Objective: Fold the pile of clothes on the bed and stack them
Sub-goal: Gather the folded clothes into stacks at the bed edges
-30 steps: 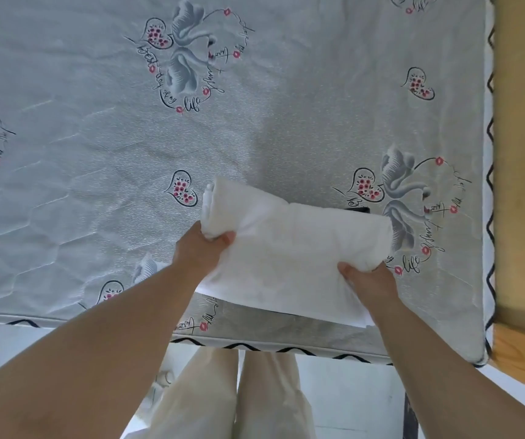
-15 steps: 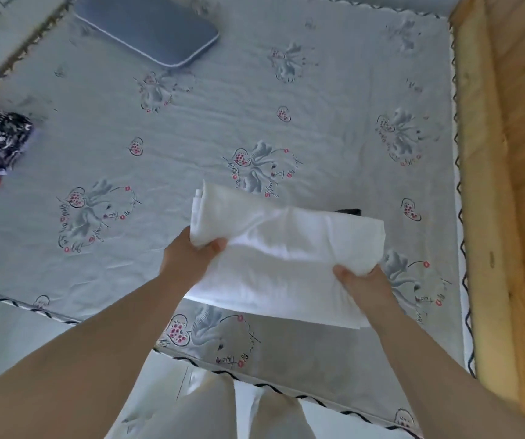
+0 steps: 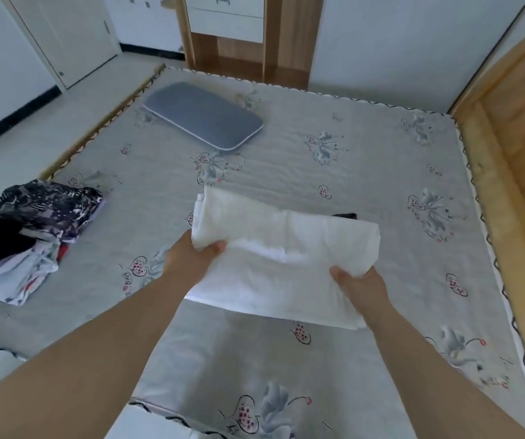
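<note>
The left hand point(image 3: 188, 259) pinches one end of a folded white cloth point(image 3: 281, 258), fingers curled under and thumb on top, closed on the bunched corner. The right hand point(image 3: 357, 285) grips the other end the same way, closed on the fabric from below and from the near side. The cloth spans the gap between the two hands, its long axis running from the left hand across and slightly toward the person to the right hand, so each hand holds its own end and neither has to reach. It appears lifted off the bed point(image 3: 365, 160) rather than resting on it, with a loose lower layer hanging down toward the person. It looks soft and thick, folded into a rough oblong of several layers, the left end rolled and bulkier, the right end rounded over. Just beyond the cloth, on its far side from the right hand, a small dark thing peeks out; what it is cannot be told. Well off to the left of the left hand lies the pile point(image 3: 33, 229), a heap of dark patterned, black and pale garments, unfolded. Far beyond both hands rests a grey pillow point(image 3: 204, 120). Judging from this, the cloth is near done and needs a place to be set down, most likely the bare bed just ahead of the hands.
</note>
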